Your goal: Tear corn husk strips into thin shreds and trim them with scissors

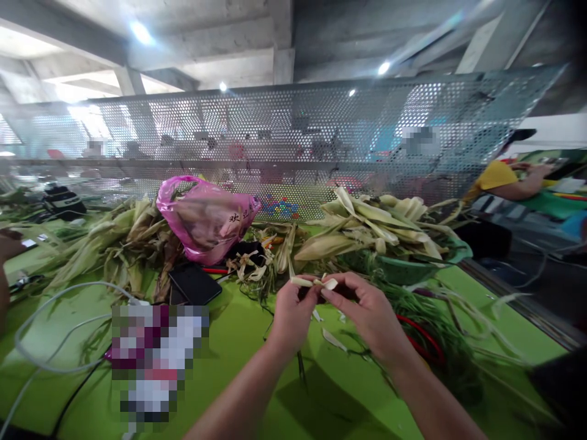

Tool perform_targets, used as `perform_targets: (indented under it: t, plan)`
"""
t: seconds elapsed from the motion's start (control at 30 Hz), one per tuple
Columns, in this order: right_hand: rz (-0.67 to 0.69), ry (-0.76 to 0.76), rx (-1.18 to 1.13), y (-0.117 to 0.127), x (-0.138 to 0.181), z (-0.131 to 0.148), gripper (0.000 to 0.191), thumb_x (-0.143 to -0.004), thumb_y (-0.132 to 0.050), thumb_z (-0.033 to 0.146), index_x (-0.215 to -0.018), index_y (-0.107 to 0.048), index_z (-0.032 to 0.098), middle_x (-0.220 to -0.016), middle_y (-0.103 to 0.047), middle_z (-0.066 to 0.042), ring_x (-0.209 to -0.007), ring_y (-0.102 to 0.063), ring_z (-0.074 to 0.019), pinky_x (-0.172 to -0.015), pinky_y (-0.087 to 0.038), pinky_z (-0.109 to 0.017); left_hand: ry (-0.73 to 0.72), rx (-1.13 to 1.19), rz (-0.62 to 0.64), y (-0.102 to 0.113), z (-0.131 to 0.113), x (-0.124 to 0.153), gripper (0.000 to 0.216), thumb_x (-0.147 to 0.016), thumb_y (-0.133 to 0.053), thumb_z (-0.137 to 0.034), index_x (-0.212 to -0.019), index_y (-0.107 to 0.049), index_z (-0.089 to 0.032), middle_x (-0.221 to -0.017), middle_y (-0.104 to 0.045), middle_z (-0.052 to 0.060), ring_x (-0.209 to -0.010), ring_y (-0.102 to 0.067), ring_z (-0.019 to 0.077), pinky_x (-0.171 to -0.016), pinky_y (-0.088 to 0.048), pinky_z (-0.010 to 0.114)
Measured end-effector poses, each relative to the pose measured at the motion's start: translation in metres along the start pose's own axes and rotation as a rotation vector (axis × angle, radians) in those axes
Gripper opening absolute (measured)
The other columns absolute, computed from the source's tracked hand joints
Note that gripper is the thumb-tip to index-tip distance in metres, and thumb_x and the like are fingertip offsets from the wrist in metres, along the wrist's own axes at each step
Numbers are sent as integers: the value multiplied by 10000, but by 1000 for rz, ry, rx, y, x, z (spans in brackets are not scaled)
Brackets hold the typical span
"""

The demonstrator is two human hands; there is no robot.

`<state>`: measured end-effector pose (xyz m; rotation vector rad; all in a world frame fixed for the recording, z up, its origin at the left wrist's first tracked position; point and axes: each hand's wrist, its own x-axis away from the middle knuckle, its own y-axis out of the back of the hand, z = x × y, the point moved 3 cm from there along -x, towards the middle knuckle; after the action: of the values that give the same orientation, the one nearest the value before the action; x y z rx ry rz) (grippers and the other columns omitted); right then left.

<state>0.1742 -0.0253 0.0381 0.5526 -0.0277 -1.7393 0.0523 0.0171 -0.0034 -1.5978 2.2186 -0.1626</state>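
My left hand [292, 315] and my right hand [369, 311] meet above the green table, fingertips pinched together on a small pale corn husk piece [330, 284]. One pale end sticks out over the left fingers and a wider flap shows at the right fingertips. Small husk scraps [334, 340] lie on the table below the hands. Just beyond them, a heap of dried corn husks [389, 229] fills a green basin [413, 269]. A bundle of green strands [440, 348] with a red loop lies beside my right forearm.
A pink plastic bag [208, 223] stands among more husks [123, 244] at the back left. Nearer are a black phone [195, 284], a white cable [41, 293] and blurred-out packages [156, 366]. A perforated metal screen [275, 140] closes the table's far side. Another person's arm [523, 183] shows at right.
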Motion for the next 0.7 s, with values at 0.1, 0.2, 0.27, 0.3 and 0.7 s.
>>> perform_targets:
  t: [0.1, 0.2, 0.27, 0.3, 0.7]
  plan:
    - [9, 61, 107, 2, -1, 0, 155, -807, -630, 354, -862, -675, 216, -865, -635, -40, -820, -602, -202, -730, -484, -309, 9, 22, 1, -1, -1, 2, 191, -770, -655, -317, -883, -650, -163, -869, -666, 68, -801, -599, 168, -775, -476, 299]
    - [12, 116, 181, 2, -1, 1, 131, -816, -617, 341, -844, -663, 222, -828, -619, -31, -756, -593, -188, -685, -477, -299, 13, 29, -34, -2, -3, 4, 160, -755, -666, -290, -840, -647, -156, -826, -662, 49, -774, -589, 151, -760, -467, 274]
    - [13, 135, 207, 1, 0, 1, 117, -809, -624, 328, -831, -661, 220, -818, -624, -33, -740, -592, -187, -680, -478, -302, 24, 32, -65, -2, -5, 5, 143, -744, -672, -276, -802, -643, -148, -780, -647, 31, -742, -575, 136, -738, -460, 256]
    - [15, 134, 203, 0, 0, 1, 112, -805, -629, 320, -841, -660, 218, -828, -633, -37, -752, -597, -190, -694, -481, -306, 33, 41, -81, -2, -5, 5, 141, -742, -673, -274, -790, -640, -146, -763, -637, 24, -730, -568, 129, -726, -458, 250]
    - [-55, -28, 0, 0, 0, -8, 185, -787, -656, 375, -804, -627, 192, -749, -630, -16, -702, -566, -168, -664, -459, -278, 130, 219, -130, -5, -5, 6, 199, -708, -722, -287, -800, -632, -136, -710, -613, 2, -639, -540, 87, -650, -454, 216]
